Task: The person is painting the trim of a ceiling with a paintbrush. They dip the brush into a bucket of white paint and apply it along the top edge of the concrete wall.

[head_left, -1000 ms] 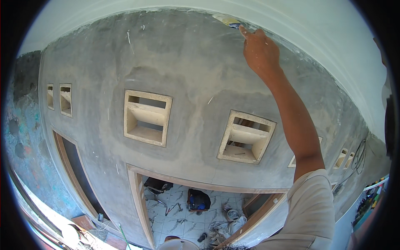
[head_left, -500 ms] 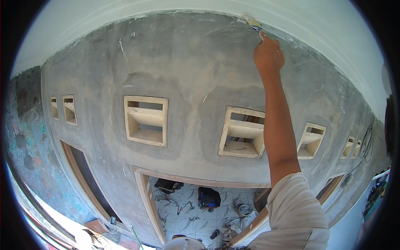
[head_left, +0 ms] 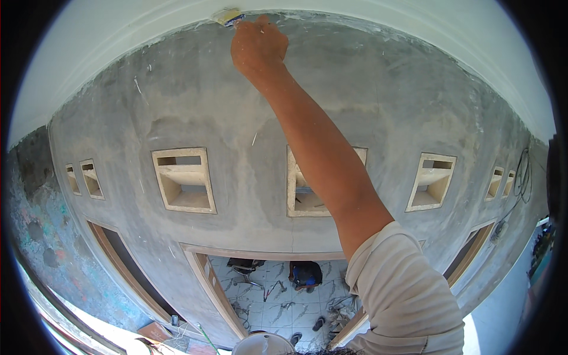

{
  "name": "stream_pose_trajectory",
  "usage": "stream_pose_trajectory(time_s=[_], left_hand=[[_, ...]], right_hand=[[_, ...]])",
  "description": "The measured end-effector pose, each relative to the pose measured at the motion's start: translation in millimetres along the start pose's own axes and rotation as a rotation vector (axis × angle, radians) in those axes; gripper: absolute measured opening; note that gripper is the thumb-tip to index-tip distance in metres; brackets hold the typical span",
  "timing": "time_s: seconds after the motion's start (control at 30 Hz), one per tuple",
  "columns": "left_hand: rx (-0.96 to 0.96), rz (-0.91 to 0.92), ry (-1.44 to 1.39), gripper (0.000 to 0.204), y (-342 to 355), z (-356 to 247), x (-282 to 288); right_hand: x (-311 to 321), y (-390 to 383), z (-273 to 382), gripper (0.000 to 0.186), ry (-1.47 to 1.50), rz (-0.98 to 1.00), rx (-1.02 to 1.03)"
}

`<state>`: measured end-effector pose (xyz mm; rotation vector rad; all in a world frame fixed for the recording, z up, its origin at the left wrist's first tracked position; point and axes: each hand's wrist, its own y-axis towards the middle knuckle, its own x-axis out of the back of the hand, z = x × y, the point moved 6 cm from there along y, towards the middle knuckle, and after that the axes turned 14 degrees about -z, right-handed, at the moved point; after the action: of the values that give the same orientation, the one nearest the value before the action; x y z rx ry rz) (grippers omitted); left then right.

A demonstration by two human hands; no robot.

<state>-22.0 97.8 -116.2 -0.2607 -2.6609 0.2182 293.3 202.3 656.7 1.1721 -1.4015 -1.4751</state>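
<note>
My right hand [head_left: 258, 48] is raised high, its fingers closed around a paintbrush [head_left: 229, 18]. Pale yellowish bristles meet the line where the grey plaster wall [head_left: 236, 112] joins the white ceiling trim [head_left: 148, 29]. White smears run along that joint on both sides of the hand. My bare forearm crosses in front of one of the vent openings, partly hiding it. My left hand is out of the picture. At the bottom edge shows part of a white bucket [head_left: 263, 344]; whether anything holds it cannot be seen.
Several cream-framed vent openings [head_left: 184, 180] line the wall. Below is a wooden door frame [head_left: 213, 290] onto a marbled tile floor [head_left: 278, 313], with a dark shape [head_left: 306, 275] and a sandal [head_left: 319, 323] there. Coiled cable [head_left: 523, 177] hangs at the right.
My right hand has swept left along the top of the wall with the paintbrush, which now lies flatter. The whole view has shifted slightly.
</note>
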Motion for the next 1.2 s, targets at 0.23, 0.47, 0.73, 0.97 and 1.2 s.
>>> stream_pose_trajectory(time_s=[0.23, 0.47, 0.73, 0.97, 1.2], left_hand=[[0.065, -0.189, 0.040, 0.044, 17, 65, -6], [0.117, -0.010, 0.060, 0.048, 3, -5, 1], [0.124, 0.048, -0.179, 0.045, 10, 7, -11], [-0.041, 0.007, 0.005, 0.044, 0, -14, 1], [0.004, 0.085, 0.004, 0.047, -12, -36, 10]], right_hand=[[96, 4, -183, 0.034, -0.247, -0.252, -0.033], [200, -13, -296, 0.030, -0.638, -0.270, -0.326], [95, -5, -149, 0.036, -0.306, -0.131, -0.004], [113, 1, -184, 0.041, -0.259, -0.096, -0.052], [242, -7, -387, 0.041, -0.733, -0.178, -0.440]])
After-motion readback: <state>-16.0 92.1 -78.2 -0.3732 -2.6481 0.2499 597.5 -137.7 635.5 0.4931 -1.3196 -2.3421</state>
